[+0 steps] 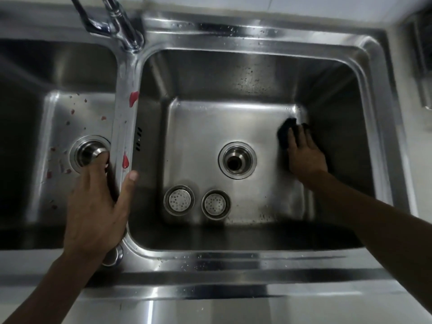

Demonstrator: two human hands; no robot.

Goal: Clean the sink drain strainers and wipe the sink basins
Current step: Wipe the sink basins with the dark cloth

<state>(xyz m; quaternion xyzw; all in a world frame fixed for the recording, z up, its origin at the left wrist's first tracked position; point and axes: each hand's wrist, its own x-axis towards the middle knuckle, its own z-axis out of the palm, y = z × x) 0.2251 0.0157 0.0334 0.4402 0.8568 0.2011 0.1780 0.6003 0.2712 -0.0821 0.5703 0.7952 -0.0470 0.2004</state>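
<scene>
Right hand (304,153) flat, fingers straight, pressing black cloth (286,130) into right basin's (233,73) far-right floor corner. Left hand (98,206) lies spread over the divider (126,113) (holding nothing). Left strainer (179,200) and right strainer (215,204) sit side by side near the front wall, well apart from the cloth.

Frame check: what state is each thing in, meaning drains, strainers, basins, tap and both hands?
Right drain: open, no strainer in it.
Strainer near divider: out, lying on the right basin floor.
Second strainer: out, lying beside it.
Left basin: spattered with red spots.
Divider: red smears.
Tap: no water seen running.
Left hand: rests over the divider.
Right hand: presses a dark cloth on the right basin floor.
</scene>
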